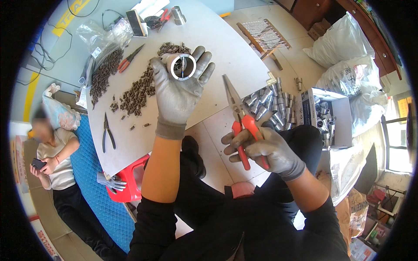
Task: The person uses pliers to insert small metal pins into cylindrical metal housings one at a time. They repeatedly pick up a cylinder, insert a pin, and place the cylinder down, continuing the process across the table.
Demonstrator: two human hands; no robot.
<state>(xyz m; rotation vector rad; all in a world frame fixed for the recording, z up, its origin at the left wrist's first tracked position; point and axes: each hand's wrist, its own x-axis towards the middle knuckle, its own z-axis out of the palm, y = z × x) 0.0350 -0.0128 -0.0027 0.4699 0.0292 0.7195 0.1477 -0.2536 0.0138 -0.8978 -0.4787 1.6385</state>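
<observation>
My left hand, in a grey-coated glove, holds up a short metal tube with its round open end toward me. Small dark parts show inside the tube; I cannot make out their shape. In my gloved right hand are long-nose pliers with red handles, their jaws pointing up and left, apart from the tube. Behind and left of my left hand, a heap of small dark springs lies on the white table.
Black-handled pliers and orange-handled pliers lie on the table. More springs spill from a bag at left. Metal tubes are piled at right, beside a box of them. A red stool stands below; a person sits at far left.
</observation>
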